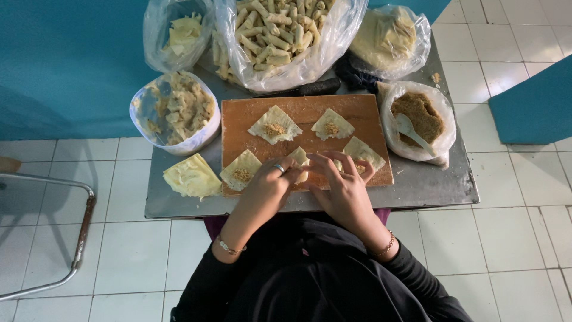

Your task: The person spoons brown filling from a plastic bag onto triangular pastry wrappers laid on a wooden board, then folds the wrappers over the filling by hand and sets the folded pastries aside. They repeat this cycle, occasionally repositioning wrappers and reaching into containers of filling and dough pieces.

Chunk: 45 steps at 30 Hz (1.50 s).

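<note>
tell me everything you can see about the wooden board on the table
The wooden board is a flat, reddish-brown rectangle lying on the grey metal table. Pale square wrappers lie on it, several with a dab of brown filling, such as the far-left wrapper. The left hand and right hand work over its near edge on a wrapper being rolled.

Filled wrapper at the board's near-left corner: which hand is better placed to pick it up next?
Left, probably. The left hand lies right beside that filled wrapper on the wooden board. The right hand sits farther over and would have to cross the left hand, and both hands are on the wrapper being rolled.
</note>
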Tool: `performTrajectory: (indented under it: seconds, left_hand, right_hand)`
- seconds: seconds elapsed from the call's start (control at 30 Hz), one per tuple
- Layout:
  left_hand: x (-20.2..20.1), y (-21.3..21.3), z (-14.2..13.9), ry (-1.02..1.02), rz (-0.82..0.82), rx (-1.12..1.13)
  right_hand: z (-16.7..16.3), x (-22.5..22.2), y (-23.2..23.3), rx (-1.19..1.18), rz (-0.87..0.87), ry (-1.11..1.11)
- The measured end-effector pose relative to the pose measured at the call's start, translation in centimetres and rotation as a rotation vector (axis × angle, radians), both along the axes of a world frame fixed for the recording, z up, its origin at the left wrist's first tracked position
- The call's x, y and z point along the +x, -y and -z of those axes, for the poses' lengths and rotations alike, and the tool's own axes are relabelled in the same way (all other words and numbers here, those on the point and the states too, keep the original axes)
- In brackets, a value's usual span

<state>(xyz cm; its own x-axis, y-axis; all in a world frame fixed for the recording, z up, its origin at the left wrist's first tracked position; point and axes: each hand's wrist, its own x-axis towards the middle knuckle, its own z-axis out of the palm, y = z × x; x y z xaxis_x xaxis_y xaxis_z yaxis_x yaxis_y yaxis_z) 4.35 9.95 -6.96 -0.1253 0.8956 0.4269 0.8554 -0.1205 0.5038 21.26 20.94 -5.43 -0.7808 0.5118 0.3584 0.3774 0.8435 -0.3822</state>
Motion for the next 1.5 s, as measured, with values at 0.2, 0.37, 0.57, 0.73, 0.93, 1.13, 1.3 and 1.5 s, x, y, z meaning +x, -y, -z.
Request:
performTrajectory:
  seconds: [0.2, 0.37, 0.57, 0.73, 0.93, 1.13, 1.3, 1.5]
  left_hand:
    - [-1.5, 0.5, -1.5, 0.097, 0.117, -0.065]
    - [-1.5, 0.5, -1.5, 0.08, 0.096, -0.056]
    - [-1.4, 0.3, -0.5, 0.014, 0.064, 0.069]
    - [-1.0, -0.3, 0.2, 0.026, 0.015, 0.076]
    - [-0.4, -0.7, 0.2, 0.177, -0.051, 0.075]
    - [-0.1, -1.2, 0.3, 0.187, -0.097, 0.085]
    - [-0.5, -1.6, 0.9, 0.189, -0.101, 0.068]
    - [-0.8, -1.7, 1.8, 0.206, -0.095, 0.054]
  right_hand:
    - [0.1, 0.0, -0.6, 0.025, -0.03, -0.013]
    - [0.4, 0.1, -0.9, 0.039, -0.049, -0.024]
    - [0.7, 0.0, -1.1, 0.036, -0.057, -0.049]
    - [0.7, 0.0, -1.3, 0.046, -0.073, -0.062]
    - [1.2, -0.5, -1.3, 0.089, -0.048, -0.091]
    - [1.7, -1.2, -1.5, 0.096, -0.029, -0.139]
    - [1.5, -1.9, -1.7, 0.064, -0.014, -0.1]
    - [1.5, -2.2, -2.0, 0.005, -0.056, -0.113]
